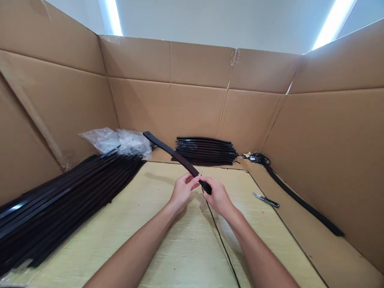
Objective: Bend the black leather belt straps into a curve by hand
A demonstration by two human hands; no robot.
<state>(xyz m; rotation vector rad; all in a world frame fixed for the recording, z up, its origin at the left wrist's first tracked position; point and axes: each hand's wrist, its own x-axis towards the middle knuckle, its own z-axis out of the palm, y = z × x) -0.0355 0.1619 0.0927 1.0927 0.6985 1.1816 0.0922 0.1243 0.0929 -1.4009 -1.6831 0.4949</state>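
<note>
Between my two hands is a long, slightly curved black strip [184,162], held up at a slant over the board. Its far end is flat with a small hole, and its middle has a dark brown wrapped section. My left hand [182,191] pinches the strip near its lower end, fingertips closed on it. Right beside it, my right hand [218,195] grips the dark lower end, thumb meeting the left fingertips. A thin black cord [220,236] hangs from the strip near my fingers and runs down the board towards me.
A pale wooden board [168,256] lies below. Many dark strips [75,200] are heaped at left beside clear plastic bags [120,142]. A stack of dark strips [205,151] stands at the back. Small snips [266,199] and a long black strip [303,202] lie right. Cardboard walls [168,104] enclose everything.
</note>
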